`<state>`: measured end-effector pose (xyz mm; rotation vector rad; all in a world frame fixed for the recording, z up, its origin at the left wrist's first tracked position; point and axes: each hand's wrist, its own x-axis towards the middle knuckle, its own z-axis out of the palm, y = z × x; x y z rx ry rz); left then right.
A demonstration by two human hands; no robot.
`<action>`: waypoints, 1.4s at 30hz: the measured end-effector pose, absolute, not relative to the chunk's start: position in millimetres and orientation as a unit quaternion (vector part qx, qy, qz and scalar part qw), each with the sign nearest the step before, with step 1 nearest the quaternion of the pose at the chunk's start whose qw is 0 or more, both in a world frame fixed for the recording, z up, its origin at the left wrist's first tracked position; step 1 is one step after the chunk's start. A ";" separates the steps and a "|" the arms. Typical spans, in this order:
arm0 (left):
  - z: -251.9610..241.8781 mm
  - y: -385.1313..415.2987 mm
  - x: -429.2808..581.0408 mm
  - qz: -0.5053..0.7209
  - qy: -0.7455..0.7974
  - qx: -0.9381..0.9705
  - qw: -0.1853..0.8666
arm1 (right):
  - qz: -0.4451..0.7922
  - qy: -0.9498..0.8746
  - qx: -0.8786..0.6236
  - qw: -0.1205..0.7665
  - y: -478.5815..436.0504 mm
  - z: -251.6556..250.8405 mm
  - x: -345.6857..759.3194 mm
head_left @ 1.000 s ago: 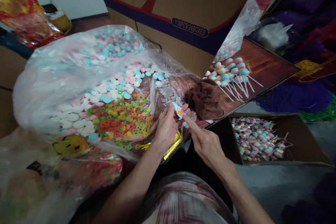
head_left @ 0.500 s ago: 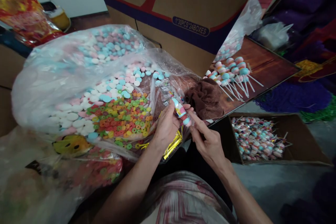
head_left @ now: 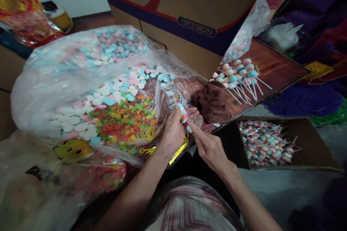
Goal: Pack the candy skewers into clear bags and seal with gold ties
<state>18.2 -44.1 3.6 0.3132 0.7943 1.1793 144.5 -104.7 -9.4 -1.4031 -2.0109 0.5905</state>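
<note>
Head view:
- Hands: two, both the person's own. The left hand (head_left: pixel 173 131) and right hand (head_left: pixel 210 147) meet just in front of the lap.
- Candy stick (head_left: pixel 181 108): one in hand, inside a clear printed sleeve. It is tilted with the sleeve end up and to the left, over the near edge of the big clear bag (head_left: pixel 48 79).
- Left grip: clenched on the candy stick at mid-length, thumb on top and fingertips behind.
- Right grip: forefinger stretched out and touching the stick's lower end. The thumb is hidden under the hand, so I cannot tell whether it pinches.
- Gold twist ties (head_left: pixel 179 149): one bundle, just below the left hand. The strands are too fine to count.
- Loose sweets in the bag: two kinds, pastel discs (head_left: pixel 108 94) and coloured rings (head_left: pixel 126 119), both too many to count. The far discs blur behind the plastic.
- Brown cloth (head_left: pixel 213 101): one, crumpled on the wooden surface (head_left: pixel 279 68), just right of the hands.
- Bare skewers (head_left: pixel 238 74): one row on the surface, roughly a dozen. They overlap, so the count is uncertain.
- Open box (head_left: pixel 311 151): one, at lower right, full of wrapped sticks.
- Printed carton (head_left: pixel 189 11): one, cut off at the top of the frame.
</note>
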 end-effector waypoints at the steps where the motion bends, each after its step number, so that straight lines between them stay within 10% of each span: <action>1: 2.6 -44.7 18.7 0.540 0.363 0.145 0.746 | 0.216 -0.761 -0.533 0.300 -104.6 -9.4 144.2; 11: 2.2 -45.8 18.6 0.522 0.349 0.161 0.761 | 0.306 -0.672 -0.560 0.376 -102.6 2.0 141.6; 42: 4.3 -49.6 16.1 0.477 0.315 0.187 0.799 | 0.018 -0.723 -0.547 0.421 -100.4 -19.5 121.1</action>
